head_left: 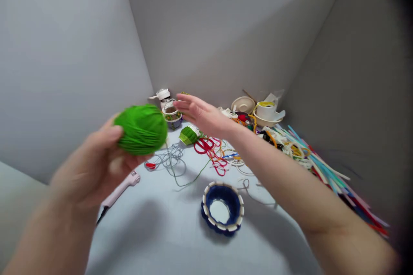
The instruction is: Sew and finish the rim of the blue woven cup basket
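My left hand [97,159] grips a ball of bright green yarn [142,129], raised above the left part of the table. Stretched out over the table's middle is my right hand [201,114], fingers extended and holding nothing. It is apart from the yarn ball. A dark blue bowl [222,206] with a white-edged rim stands near the front of the table. Behind, below my right hand, lies a smaller green yarn bundle [189,135]. Red-handled scissors [204,145] rest beside it, among red cord.
A pink glue gun [121,189] lies at the left edge. Loose grey cord [171,159] tangles mid-table. Small decorated pots [172,111] stand at the back left. A white cup [265,111] and dishes stand at the back right. Coloured pipe cleaners [335,180] spread along the right side.
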Available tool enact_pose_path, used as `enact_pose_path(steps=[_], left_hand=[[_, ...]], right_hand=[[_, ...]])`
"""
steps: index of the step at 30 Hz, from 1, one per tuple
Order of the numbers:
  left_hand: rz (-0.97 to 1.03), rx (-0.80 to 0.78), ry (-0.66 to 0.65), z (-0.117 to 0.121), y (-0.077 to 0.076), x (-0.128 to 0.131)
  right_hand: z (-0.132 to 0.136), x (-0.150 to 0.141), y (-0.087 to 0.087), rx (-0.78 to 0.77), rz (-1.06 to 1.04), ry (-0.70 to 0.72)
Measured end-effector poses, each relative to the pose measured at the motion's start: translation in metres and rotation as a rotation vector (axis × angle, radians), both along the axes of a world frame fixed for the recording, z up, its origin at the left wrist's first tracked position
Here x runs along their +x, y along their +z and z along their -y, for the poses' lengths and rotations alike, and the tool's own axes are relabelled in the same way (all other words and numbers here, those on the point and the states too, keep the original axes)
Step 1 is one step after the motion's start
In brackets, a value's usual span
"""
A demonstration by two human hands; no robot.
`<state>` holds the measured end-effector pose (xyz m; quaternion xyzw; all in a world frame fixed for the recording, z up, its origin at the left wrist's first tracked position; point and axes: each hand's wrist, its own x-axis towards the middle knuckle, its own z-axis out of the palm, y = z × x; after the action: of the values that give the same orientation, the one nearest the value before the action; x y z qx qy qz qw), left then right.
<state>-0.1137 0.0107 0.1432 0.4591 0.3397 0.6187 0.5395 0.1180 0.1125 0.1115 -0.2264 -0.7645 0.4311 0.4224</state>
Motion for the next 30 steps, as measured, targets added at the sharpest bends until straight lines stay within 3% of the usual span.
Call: enact_pose_path(steps=[3, 5, 7, 10, 12, 14, 16, 17, 18, 20, 22, 23, 24, 26, 28, 30], left_hand=[[-0.091, 0.038, -0.039, -0.009, -0.005, 0.03], [-0.077, 0.133, 0.075, -0.026, -0.011, 0.035], [-0.116, 0.188, 0.186, -0.043, -0.023, 0.035], [-0.372, 0.216, 0.236, -0.058, -0.046, 0.034], [-0.582, 0.191, 0.141, -0.057, -0.059, 0.037], [-0.693, 0.107, -0.095, -0.05, -0.065, 0.041], [-0.607, 0.032, -0.332, -0.045, -0.065, 0.046], [-0.493, 0.022, -0.387, -0.044, -0.062, 0.047], [-0.356, 0.04, -0.379, -0.045, -0.059, 0.049], [-0.144, 0.136, -0.197, -0.052, -0.052, 0.05], [-0.18, 0.24, 0.015, -0.06, -0.047, 0.048], [-0.296, 0.266, 0.05, -0.063, -0.046, 0.047], [-0.443, 0.26, 0.009, -0.065, -0.044, 0.045], [-0.642, 0.18, -0.226, -0.065, -0.04, 0.044], [-0.52, 0.13, -0.384, -0.063, -0.035, 0.044], [-0.236, 0.189, -0.253, -0.065, -0.03, 0.045]], right_hand=[[0.026, -0.027, -0.005, -0.239, -0.088, 0.216], [0.039, -0.03, -0.01, -0.258, -0.001, 0.167], [0.05, -0.024, -0.011, -0.11, 0.145, 0.009], [0.058, -0.009, -0.003, 0.229, 0.416, -0.124], [0.053, 0.002, 0.005, 0.35, 0.491, -0.137], [0.041, 0.012, 0.006, 0.349, 0.449, -0.186], [0.026, 0.019, -0.001, 0.27, 0.382, -0.229], [0.02, 0.02, -0.007, 0.219, 0.366, -0.224], [0.016, 0.021, -0.013, 0.171, 0.368, -0.204], [0.015, 0.021, -0.023, 0.11, 0.42, -0.125], [0.019, 0.019, -0.023, 0.104, 0.472, -0.048], [0.021, 0.02, -0.019, 0.113, 0.475, -0.025], [0.022, 0.021, -0.014, 0.125, 0.458, -0.022], [0.02, 0.024, -0.002, 0.149, 0.389, -0.063], [0.014, 0.027, 0.004, 0.148, 0.356, -0.098], [0.009, 0.027, 0.005, 0.129, 0.402, -0.065]])
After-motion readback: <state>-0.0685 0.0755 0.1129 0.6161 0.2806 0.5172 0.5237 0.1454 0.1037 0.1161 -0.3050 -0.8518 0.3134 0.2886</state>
